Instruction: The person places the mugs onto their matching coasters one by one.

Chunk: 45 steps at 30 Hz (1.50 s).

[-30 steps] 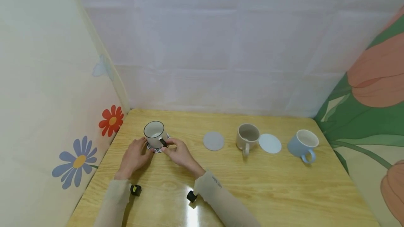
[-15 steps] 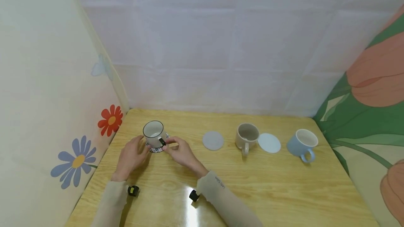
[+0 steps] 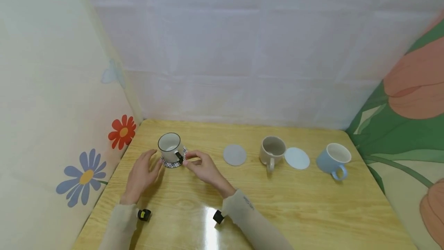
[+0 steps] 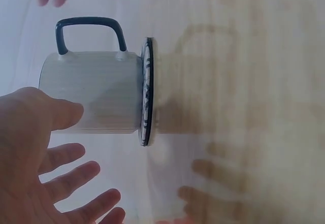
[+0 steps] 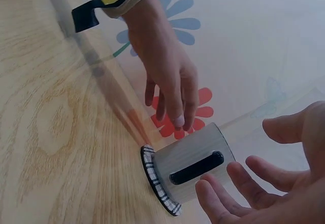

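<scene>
A white mug [image 3: 169,149] with a dark rim and black handle [image 5: 197,168] stands upright on a round plaid coaster [image 4: 147,92] at the table's left. My left hand [image 3: 141,176] is beside the mug's left side, fingers spread and relaxed; the left wrist view shows its thumb overlapping the mug and the other fingers free. On the other side, my right hand [image 3: 206,169] hovers just off the handle with loosely bent fingers and nothing in them. In the right wrist view a gap shows between the left hand and the mug.
To the right on the wooden table [image 3: 277,211] lie a grey round coaster [image 3: 234,155] and a pale blue one [image 3: 296,158]. A beige mug [image 3: 272,151] stands between them, and a light blue mug [image 3: 332,159] at the far right. White cloth [image 3: 222,49] hangs behind.
My right hand has let go of the mug's handle and drawn back to the right. The left hand has eased away leftward. The mug has stayed on its coaster.
</scene>
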Motion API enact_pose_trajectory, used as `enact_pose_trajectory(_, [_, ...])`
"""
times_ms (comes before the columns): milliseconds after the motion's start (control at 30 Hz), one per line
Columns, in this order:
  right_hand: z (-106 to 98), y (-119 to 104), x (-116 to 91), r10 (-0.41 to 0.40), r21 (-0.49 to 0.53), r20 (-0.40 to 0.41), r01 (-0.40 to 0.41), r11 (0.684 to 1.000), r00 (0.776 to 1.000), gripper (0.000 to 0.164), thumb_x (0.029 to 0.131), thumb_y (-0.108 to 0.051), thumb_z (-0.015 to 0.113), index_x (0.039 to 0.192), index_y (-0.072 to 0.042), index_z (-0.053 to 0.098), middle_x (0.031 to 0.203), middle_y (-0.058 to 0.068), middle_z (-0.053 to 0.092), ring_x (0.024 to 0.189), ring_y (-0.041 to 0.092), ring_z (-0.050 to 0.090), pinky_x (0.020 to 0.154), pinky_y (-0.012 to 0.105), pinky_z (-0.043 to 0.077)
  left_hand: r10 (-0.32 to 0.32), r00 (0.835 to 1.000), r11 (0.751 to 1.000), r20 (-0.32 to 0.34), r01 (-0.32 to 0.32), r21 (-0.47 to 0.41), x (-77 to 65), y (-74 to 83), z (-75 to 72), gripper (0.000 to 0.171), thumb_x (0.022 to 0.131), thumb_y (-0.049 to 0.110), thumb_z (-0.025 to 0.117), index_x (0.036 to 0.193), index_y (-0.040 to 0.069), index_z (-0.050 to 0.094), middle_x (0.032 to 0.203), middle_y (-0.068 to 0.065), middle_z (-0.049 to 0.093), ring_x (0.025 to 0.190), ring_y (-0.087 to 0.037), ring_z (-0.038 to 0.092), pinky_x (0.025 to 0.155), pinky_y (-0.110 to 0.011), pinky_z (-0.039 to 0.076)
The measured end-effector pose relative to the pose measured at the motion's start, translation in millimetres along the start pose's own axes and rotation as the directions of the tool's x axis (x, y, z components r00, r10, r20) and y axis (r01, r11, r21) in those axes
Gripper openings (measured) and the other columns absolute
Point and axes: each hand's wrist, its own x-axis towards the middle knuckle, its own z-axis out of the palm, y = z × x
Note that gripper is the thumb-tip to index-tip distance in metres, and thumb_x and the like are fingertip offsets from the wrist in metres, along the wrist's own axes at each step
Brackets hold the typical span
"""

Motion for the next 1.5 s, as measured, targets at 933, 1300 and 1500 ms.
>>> enact_pose_trajectory(933, [-27, 5, -29, -0.062, -0.023, -0.045, 0.061, 0.998, 0.997, 0.035, 0.106, -0.023, 0.067, 0.137, -0.005, 0.066, 0.137, 0.019, 0.066, 0.12, 0.04, 0.069, 0.092, 0.041, 0.065, 0.086, 0.983, 0.995, -0.159, -0.092, -0.031, -15.8, 20.0, -2.1, 0.05, 0.104, 0.019, 0.071, 0.146, -0.003, 0.057, 0.15, -0.028, 0.057, 0.137, -0.052, 0.054, 0.11, -0.073, 0.045])
enact_pose_trajectory(1300, [-39, 4, -38, -0.108, -0.051, -0.063, 0.105, 0.993, 0.992, 0.036, 0.107, -0.019, 0.067, 0.138, -0.001, 0.064, 0.137, 0.026, 0.065, 0.121, 0.041, 0.069, 0.099, 0.041, 0.063, 0.11, 0.968, 0.991, -0.227, -0.126, -0.054, -15.1, 23.8, -3.2, 0.047, 0.103, 0.018, 0.071, 0.144, -0.002, 0.06, 0.148, -0.027, 0.06, 0.135, -0.05, 0.056, 0.11, -0.071, 0.047])
enact_pose_trajectory(1500, [-50, 0, -44, -0.11, -0.06, -0.076, 0.105, 0.993, 0.991, 0.036, 0.107, -0.02, 0.068, 0.138, -0.003, 0.064, 0.138, 0.023, 0.065, 0.121, 0.041, 0.069, 0.099, 0.041, 0.063, 0.127, 0.962, 0.988, -0.24, -0.144, -0.058, -15.0, 26.4, -5.7, 0.046, 0.104, 0.019, 0.07, 0.144, -0.003, 0.06, 0.147, -0.027, 0.061, 0.135, -0.049, 0.057, 0.11, -0.071, 0.047])
